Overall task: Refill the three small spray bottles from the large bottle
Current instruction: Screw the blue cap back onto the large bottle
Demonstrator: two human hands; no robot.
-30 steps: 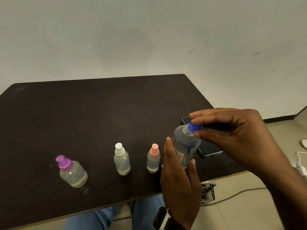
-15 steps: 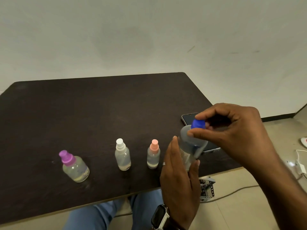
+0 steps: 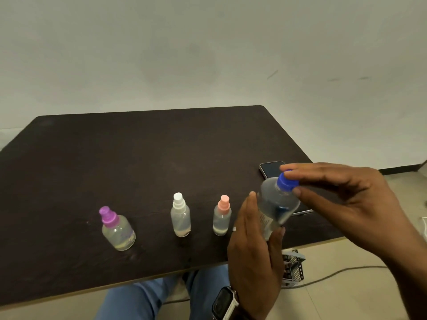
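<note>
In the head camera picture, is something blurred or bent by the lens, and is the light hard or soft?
Head view: the light is soft and even, with only faint shadows under the three small spray bottles. The table edges bow from the wide-angle lens. The right hand fingertips at the blue cap look slightly smeared; the large bottle in the left hand shows pale reflections.

Both hands are bare. The left hand (image 3: 251, 250) wears a ring (image 3: 234, 229) and a dark-faced, pale-cased wristwatch (image 3: 225, 302). Blue jeans (image 3: 147, 299) cover the legs
</note>
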